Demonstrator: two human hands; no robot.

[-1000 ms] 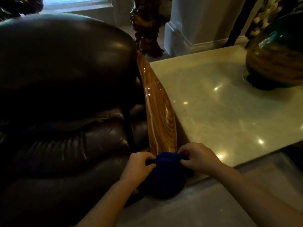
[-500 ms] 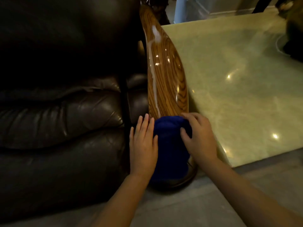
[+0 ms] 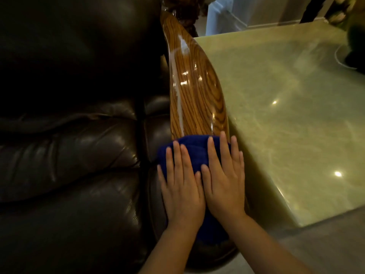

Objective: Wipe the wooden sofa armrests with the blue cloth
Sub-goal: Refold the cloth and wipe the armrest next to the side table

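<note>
A glossy wooden armrest (image 3: 195, 91) with bold grain runs from the upper middle down toward me, along the right side of a dark leather sofa (image 3: 75, 147). A blue cloth (image 3: 194, 146) is draped over its near end. My left hand (image 3: 180, 184) and my right hand (image 3: 224, 180) lie flat side by side on the cloth, fingers stretched out and pointing up the armrest, pressing it onto the wood. Most of the cloth is hidden under both palms.
A pale green stone-topped table (image 3: 286, 107) stands directly right of the armrest, its near corner at the lower right. A dark vase base (image 3: 355, 56) sits at the table's far right. A white column base (image 3: 221, 18) stands behind. Grey floor lies below.
Both hands went from pinching the cloth at the armrest's tip to lying flat on it. The view has closed in on the armrest, and the cloth now sits further up the wood.
</note>
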